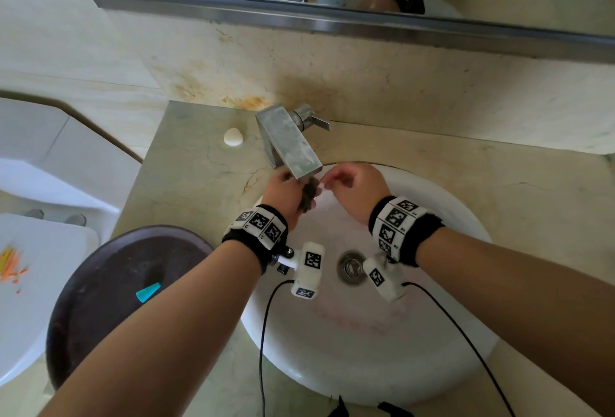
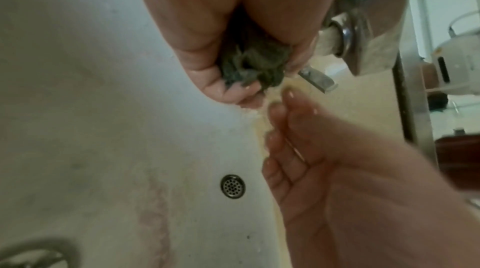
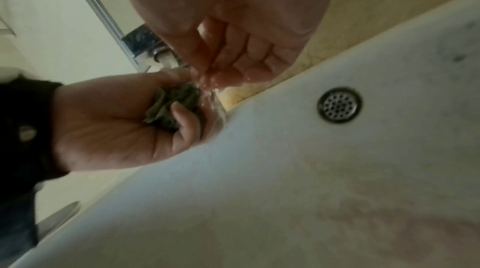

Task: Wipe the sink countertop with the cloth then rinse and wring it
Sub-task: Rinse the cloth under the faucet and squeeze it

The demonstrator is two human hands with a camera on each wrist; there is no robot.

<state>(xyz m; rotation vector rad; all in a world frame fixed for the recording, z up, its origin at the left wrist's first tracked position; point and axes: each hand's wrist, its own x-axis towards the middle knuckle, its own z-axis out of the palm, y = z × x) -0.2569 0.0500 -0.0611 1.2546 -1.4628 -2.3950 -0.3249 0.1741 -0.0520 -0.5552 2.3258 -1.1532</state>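
Cloth (image 2: 255, 66) in left hand (image 1: 286, 192)

Beige marble countertop (image 1: 186, 183), veined and rust-stained near the back wall, with a round white sink (image 1: 459, 217) set into it and a drain (image 1: 350, 267) at the basin's centre. At 12 o'clock from the basin, a square steel tap (image 1: 289, 140) rising from the stone; at 11 o'clock, just left of the tap, a small white soap (image 1: 233, 137). At 9 o'clock, overhanging the counter's left edge, a dark round tray (image 1: 109, 283) holding a small teal piece (image 1: 148, 293).
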